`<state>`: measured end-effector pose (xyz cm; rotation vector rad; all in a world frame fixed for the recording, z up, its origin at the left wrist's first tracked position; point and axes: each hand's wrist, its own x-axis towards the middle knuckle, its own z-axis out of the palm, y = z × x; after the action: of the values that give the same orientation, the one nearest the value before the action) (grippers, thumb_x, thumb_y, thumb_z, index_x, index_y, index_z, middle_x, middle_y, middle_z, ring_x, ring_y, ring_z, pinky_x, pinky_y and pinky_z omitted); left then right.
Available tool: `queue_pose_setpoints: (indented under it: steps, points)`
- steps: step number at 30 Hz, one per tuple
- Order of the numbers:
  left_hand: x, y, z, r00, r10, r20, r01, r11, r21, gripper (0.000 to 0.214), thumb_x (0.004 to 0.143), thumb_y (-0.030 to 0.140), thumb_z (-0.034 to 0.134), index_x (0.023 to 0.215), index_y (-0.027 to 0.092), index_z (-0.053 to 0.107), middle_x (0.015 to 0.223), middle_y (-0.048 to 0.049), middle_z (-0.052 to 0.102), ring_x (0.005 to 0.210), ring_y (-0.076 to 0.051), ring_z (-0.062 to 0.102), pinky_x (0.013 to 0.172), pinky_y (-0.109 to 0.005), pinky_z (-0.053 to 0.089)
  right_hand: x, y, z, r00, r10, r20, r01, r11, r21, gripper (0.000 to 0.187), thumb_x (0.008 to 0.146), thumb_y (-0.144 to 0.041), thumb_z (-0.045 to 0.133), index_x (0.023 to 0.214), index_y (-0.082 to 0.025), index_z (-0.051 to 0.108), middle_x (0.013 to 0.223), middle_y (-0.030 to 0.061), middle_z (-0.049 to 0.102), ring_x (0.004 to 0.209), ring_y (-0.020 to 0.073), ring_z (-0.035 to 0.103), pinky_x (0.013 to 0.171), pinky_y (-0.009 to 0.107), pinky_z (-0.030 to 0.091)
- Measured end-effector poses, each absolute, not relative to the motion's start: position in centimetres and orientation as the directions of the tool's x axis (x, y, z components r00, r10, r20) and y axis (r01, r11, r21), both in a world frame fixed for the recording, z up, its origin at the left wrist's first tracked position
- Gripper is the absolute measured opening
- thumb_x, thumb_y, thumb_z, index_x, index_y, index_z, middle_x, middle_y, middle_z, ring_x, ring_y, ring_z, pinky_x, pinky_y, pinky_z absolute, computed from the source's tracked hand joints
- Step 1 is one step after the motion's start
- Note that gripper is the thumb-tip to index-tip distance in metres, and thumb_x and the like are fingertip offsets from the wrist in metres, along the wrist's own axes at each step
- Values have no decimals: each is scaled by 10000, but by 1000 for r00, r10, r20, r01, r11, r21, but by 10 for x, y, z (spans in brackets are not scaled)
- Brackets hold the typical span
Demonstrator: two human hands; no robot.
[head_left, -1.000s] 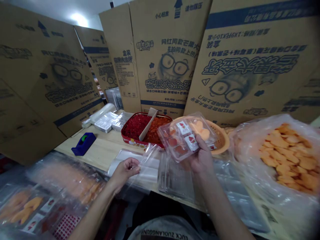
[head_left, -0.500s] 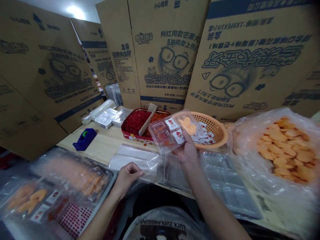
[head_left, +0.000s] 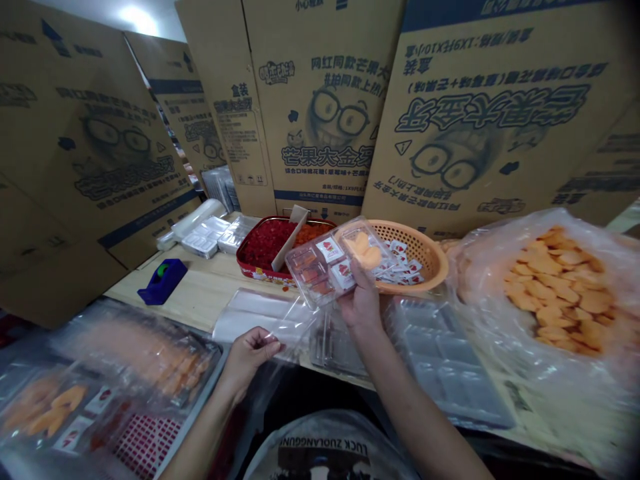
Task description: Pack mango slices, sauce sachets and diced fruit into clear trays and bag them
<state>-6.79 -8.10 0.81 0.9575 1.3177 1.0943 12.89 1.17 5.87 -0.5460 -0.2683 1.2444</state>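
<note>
My right hand [head_left: 361, 300] grips a clear compartment tray [head_left: 313, 267] by its right side, tilted above the table. In the tray lie orange chip-like pieces, two white printed sachets and red-orange bits. My left hand [head_left: 253, 353] pinches the edge of a clear plastic bag [head_left: 295, 327], which stretches up toward the tray's lower corner. Whether the tray's corner is inside the bag I cannot tell. Under the bag, a stack of flat clear bags [head_left: 235, 320] lies on the table. Empty clear trays [head_left: 445, 360] are stacked beside my right forearm.
A red tin [head_left: 265, 247] with a cardboard divider holds red and orange bits. Behind my right hand stands an orange basket [head_left: 437, 267] of sachets. A big bag of orange pieces [head_left: 560, 293], a blue tape dispenser [head_left: 163, 283], a crate of packed trays [head_left: 150, 433] and tall cartons [head_left: 320, 100] surround the table.
My left hand now has a bag edge drawn up off the stack, toward the tray. My right hand and the tray have shifted slightly left in view, as has the whole scene.
</note>
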Motion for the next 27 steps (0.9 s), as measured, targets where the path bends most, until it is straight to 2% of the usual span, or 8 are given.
queue_pose_setpoints:
  steps: [4, 10, 14, 20, 24, 27]
  points:
    - [-69, -83, 9, -41, 966, -257, -82, 253, 964, 299, 530, 350, 781, 610, 147, 576, 593, 5, 641, 645, -127, 593, 601, -196, 363, 128, 16, 54, 357, 928, -110, -814, 251, -524, 437, 653, -199, 678, 1082, -214, 597, 1106, 15, 639, 954, 166, 614, 865, 336, 498]
    - [-73, -84, 6, -41, 967, -253, -50, 251, 967, 274, 552, 346, 772, 630, 145, 602, 631, -19, 671, 634, -123, 585, 618, -207, 376, 122, 15, 53, 368, 922, -117, -821, 264, -507, 430, 652, -178, 673, 1074, -220, 599, 1033, 6, 669, 906, 161, 630, 792, 320, 532]
    - [-70, -83, 5, -28, 965, -261, -101, 257, 961, 252, 599, 343, 749, 642, 144, 599, 649, -30, 680, 650, -127, 601, 660, -219, 404, 113, 8, 54, 297, 945, -137, -846, 194, -497, 391, 651, -188, 686, 1033, -220, 608, 939, -5, 690, 810, 152, 645, 703, 300, 548]
    - [-72, -81, 8, -93, 951, -293, -353, 244, 903, 260, 575, 305, 775, 643, 140, 586, 616, 13, 639, 655, -124, 621, 760, -269, 461, 118, 7, 51, 178, 976, -123, -850, 89, -519, 361, 628, -195, 711, 977, -211, 620, 884, -21, 693, 757, 133, 643, 668, 269, 550]
    - [-73, -81, 12, -126, 951, -283, -389, 215, 896, 262, 576, 297, 777, 640, 131, 583, 628, 5, 636, 657, -122, 621, 762, -268, 473, 127, 11, 46, 121, 984, -128, -830, 30, -557, 341, 622, -199, 716, 951, -211, 628, 868, -19, 697, 751, 136, 645, 665, 272, 552]
    - [-70, -83, 14, -89, 956, -279, -376, 227, 898, 247, 610, 301, 755, 676, 135, 584, 641, -3, 642, 663, -125, 623, 750, -263, 472, 125, 12, 43, 97, 990, -103, -817, 20, -576, 318, 616, -188, 720, 923, -218, 639, 855, -32, 700, 770, 133, 648, 700, 265, 550]
